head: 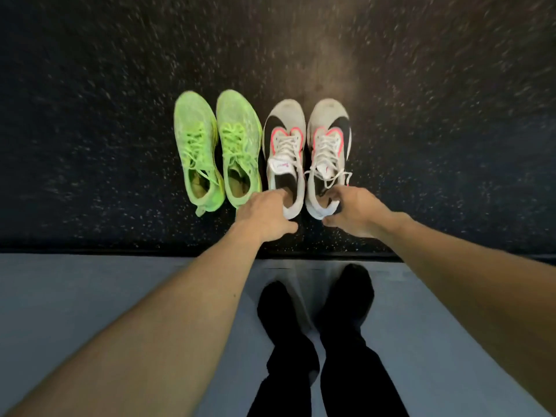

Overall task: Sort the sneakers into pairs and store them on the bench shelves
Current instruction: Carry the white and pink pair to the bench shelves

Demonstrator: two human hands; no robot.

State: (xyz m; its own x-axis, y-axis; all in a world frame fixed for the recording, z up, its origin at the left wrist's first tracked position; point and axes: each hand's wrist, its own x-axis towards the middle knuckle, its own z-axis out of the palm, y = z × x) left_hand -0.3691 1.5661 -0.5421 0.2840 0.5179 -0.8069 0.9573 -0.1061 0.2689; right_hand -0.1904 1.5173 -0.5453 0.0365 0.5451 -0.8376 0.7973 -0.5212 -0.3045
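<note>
Dark speckled floor (90, 115) up top, meeting a pale blue-grey surface (90, 296) along a black edge strip (120, 251) below. Four sneakers lined up on the speckled floor, toes pointing away, heels toward that strip. Taking the left white sneaker (284, 152) as marker: white with black swoosh and pink trim, laces loose. Just to its right, close alongside, the right white sneaker (328, 152), matching. To its left, nearly touching, one green sneaker (239, 145), and beyond that the other green sneaker (197, 152), both neon with green laces. Left hand (261, 218) at the marker's heel, fingers hooked down inside the collar, thumb behind the heel: gripping it. Right hand (355, 213) doing the same on the right white sneaker, fingers curled into the opening, thumb at the back. Below the marker, past the strip, two feet in black socks (316, 311) planted on the pale surface, black trouser legs above. Slight motion blur toward the edges.
</note>
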